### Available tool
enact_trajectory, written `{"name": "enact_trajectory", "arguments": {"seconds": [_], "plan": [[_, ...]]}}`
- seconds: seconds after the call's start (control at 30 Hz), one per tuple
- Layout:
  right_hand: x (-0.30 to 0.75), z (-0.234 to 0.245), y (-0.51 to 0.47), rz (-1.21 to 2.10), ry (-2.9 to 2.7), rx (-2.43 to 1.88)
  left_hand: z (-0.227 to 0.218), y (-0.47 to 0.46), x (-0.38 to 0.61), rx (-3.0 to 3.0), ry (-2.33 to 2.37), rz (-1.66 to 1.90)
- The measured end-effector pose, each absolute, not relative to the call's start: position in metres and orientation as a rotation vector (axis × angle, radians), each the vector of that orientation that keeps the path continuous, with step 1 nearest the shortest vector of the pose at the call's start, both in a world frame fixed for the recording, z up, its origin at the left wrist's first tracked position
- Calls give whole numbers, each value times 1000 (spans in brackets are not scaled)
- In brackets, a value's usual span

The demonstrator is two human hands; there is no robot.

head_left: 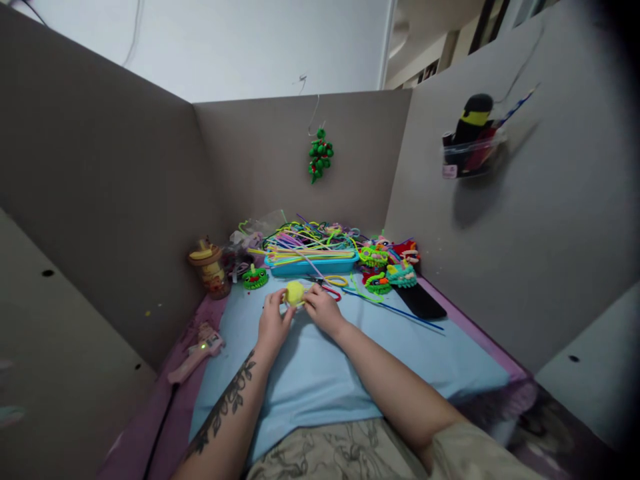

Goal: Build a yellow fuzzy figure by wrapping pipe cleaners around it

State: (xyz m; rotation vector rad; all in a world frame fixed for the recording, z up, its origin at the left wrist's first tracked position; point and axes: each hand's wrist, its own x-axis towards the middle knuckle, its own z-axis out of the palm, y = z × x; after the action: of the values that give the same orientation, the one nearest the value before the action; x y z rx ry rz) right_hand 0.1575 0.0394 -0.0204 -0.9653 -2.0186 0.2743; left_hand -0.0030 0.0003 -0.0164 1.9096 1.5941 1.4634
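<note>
Between my two hands, above the blue cloth [320,373], is a fuzzy yellow ball [295,293]. My left hand [274,320] is closed on its left side, fingers bent around it. On the other side my right hand [321,308] pinches at the ball's edge, where something small and pale shows; I cannot make out what it is. Just beyond my right hand lie red-handled scissors [331,292] and a yellow loop [336,281]. A blue tray [315,267] heaped with coloured pipe cleaners [310,240] stands behind the ball.
At left are a green frog-like piece [255,277], a lidded cup [210,270] and a pink glue gun [197,357] with its cord. Fuzzy figures [387,267], a black phone-like slab [420,301] and a blue stem [400,311] lie right. Grey panels [300,153] enclose the table.
</note>
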Motion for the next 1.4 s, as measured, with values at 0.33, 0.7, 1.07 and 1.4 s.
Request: {"name": "enact_trajectory", "arguments": {"seconds": [0.33,0.7,1.07,1.4], "plan": [[164,-15,35,80,-2290,-873,-16,6,-14,2283,1334,1162],[170,-18,43,171,-2116,-878,-14,-1,-10,2281,1347,1219],[175,-22,53,182,-2116,-878,-17,1,-10,2240,1334,1259],[173,-20,47,225,-2167,-757,-16,-2,-8,2219,1309,1200]]}}
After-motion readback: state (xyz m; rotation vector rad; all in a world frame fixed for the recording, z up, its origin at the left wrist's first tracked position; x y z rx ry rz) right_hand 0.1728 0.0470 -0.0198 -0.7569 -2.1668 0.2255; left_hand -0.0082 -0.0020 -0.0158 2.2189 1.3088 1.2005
